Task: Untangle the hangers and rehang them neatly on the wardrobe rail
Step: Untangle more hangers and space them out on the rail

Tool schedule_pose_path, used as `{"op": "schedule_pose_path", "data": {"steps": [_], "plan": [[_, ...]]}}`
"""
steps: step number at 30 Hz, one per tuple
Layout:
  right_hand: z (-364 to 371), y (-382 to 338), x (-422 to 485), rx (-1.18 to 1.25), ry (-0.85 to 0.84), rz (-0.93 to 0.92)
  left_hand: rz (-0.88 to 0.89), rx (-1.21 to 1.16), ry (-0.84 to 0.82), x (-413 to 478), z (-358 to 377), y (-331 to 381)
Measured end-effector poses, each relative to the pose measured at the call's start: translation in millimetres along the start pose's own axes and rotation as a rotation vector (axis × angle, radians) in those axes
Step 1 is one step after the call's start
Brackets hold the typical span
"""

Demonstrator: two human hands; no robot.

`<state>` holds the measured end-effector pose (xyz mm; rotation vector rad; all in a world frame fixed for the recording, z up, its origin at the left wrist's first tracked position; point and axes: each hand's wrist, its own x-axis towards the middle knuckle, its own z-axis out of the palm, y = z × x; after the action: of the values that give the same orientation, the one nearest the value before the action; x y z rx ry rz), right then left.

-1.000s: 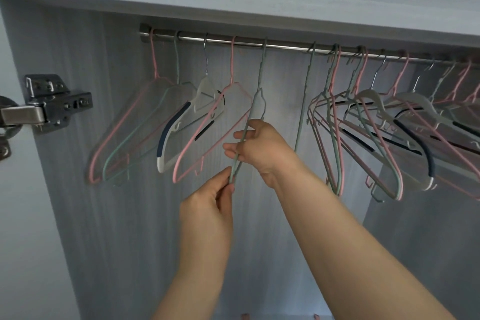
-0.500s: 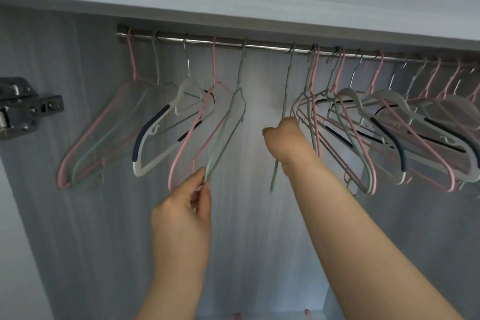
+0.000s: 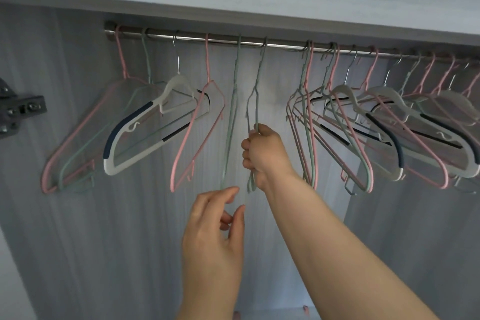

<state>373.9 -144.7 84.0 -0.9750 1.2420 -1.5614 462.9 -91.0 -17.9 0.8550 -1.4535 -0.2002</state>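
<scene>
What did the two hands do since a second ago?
The right hand moved off the first green hanger, took hold of the next green hanger and slid it leftward along the rail. The left hand let go of the first one and is open beneath it. The other hangers stayed put.

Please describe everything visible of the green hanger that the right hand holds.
The green hanger is thin and pale green, likely coated wire, and is seen almost edge-on. Its hook sits over the rail, and it hangs nearly straight down. The right hand grips its lower part, and the bottom end sticks out below the fist.
</scene>
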Motion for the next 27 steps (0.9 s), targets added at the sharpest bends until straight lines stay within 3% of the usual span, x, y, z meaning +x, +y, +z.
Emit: {"op": "schedule_pose_path", "data": {"steps": [9, 12, 15, 18, 20, 23, 27], "plan": [[12.2, 8.0, 8.4, -0.208, 0.024, -0.051, 0.022, -0.060, -0.080, -4.4, 7.9, -12.3], [7.8, -0.3, -3.2, -0.574, -0.010, -0.089, 0.064, -0.103, -0.107, -4.8, 8.8, -13.1], [-16.8, -15.6, -33.3, -1.052, 0.101, -0.376, 0.090, -0.167, -0.102, -4.0, 13.0, -8.1], [-53.2, -40.9, -48.8, -1.067, 0.370, -0.657, 0.126, -0.232, -0.163, -0.4, 23.9, 12.3], [-73.5, -48.2, -34.8, -1.097, 0.413, -0.562, 0.076, -0.232, -0.259, 6.6, 36.0, 30.9], [-90.4, -43.7, -14.9, -1.080, 0.307, -0.296, -0.093, -0.176, -0.417, 22.0, 62.2, 48.6], [-99.9, -29.6, -5.9, -0.823, 0.202, -0.249, -0.276, -0.247, -0.514, 35.8, 99.5, 46.7]]}}
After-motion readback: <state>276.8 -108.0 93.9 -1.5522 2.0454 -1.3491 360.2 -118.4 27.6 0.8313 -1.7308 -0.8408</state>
